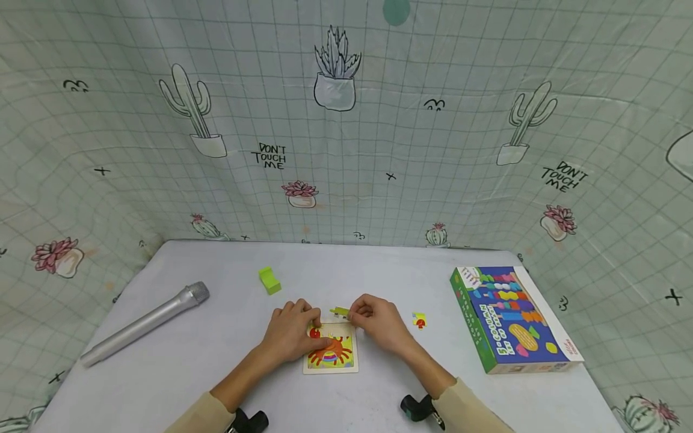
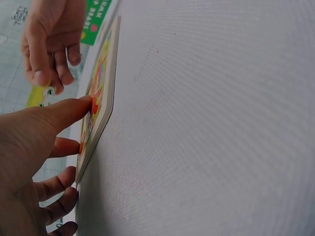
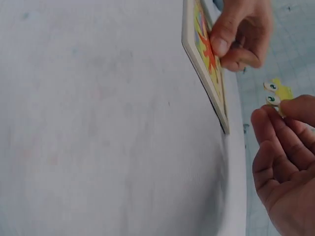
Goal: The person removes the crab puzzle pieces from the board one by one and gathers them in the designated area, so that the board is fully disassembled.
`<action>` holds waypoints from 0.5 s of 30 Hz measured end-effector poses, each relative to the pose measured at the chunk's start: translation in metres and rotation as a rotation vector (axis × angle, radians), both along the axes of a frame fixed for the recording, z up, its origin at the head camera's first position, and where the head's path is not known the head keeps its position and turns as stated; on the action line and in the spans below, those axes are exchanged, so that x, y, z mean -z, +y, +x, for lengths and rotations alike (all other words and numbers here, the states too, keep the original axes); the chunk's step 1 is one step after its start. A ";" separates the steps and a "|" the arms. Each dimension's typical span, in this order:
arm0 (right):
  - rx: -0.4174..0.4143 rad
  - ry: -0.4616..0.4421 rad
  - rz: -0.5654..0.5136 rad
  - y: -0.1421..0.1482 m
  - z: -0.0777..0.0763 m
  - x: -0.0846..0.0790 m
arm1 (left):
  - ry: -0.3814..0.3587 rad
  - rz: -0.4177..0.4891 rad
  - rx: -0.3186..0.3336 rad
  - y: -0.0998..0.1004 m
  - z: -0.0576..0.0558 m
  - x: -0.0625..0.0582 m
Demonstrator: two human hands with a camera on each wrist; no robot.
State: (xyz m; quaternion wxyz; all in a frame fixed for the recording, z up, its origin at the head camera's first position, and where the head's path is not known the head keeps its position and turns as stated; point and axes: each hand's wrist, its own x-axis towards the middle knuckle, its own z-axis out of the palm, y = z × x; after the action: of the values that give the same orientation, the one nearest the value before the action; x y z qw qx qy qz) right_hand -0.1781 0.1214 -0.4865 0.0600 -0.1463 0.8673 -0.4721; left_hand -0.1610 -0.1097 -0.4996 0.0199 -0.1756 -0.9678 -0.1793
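Observation:
A wooden jigsaw board [image 1: 331, 371] with a pale frame and an orange crab-like picture lies on the white table; part of its upper area is bare. My left hand [image 1: 292, 334] rests at its left side, thumb pressing on the picture and the other fingers relaxed by the edge. Just above the board's upper right corner, my right hand [image 1: 381, 322] pinches a yellow-green puzzle piece [image 3: 282, 90] between thumb and fingertips. Two printed eyes show on that piece in the right wrist view. Another small yellow and red puzzle piece [image 1: 419, 320] lies right of the right hand.
On the right lies a colourful box [image 1: 514, 319] with a green side. A bright green block [image 1: 269, 281] sits behind the left hand. Far left is a silver microphone [image 1: 146, 322]. Patterned cloth [image 1: 346, 138] hangs behind the table.

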 end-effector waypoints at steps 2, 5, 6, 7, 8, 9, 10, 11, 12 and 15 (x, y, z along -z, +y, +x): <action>0.042 0.007 -0.031 0.007 -0.001 -0.002 | -0.004 -0.004 -0.003 0.000 0.000 0.000; 0.108 0.002 -0.069 0.019 -0.003 -0.005 | -0.009 -0.008 -0.008 0.001 0.000 0.001; 0.130 -0.006 -0.080 0.023 -0.004 -0.006 | -0.009 -0.009 -0.009 0.001 0.000 0.001; 0.150 -0.012 -0.091 0.027 -0.004 -0.006 | -0.011 -0.010 -0.009 0.001 0.000 0.001; 0.169 -0.022 -0.098 0.031 -0.005 -0.007 | -0.011 -0.010 -0.009 0.001 0.000 0.001; 0.185 -0.031 -0.104 0.036 -0.006 -0.007 | -0.012 -0.009 -0.009 0.001 0.000 0.001; 0.200 -0.036 -0.103 0.040 -0.006 -0.008 | -0.013 -0.007 -0.008 0.000 0.000 0.001; 0.211 -0.044 -0.103 0.045 -0.007 -0.009 | -0.012 -0.005 -0.007 0.000 0.000 0.001; 0.216 -0.050 -0.099 0.049 -0.008 -0.009 | -0.010 -0.005 -0.007 0.000 0.000 0.001; 0.225 -0.060 -0.067 0.061 -0.009 -0.011 | -0.005 0.004 -0.004 0.000 -0.001 0.001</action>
State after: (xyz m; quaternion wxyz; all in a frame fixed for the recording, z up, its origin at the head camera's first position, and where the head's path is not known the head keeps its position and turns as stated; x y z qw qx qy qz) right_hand -0.1876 0.1820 -0.4751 0.0276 -0.0359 0.8597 -0.5088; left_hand -0.1617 -0.1098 -0.5004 0.0181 -0.1730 -0.9679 -0.1814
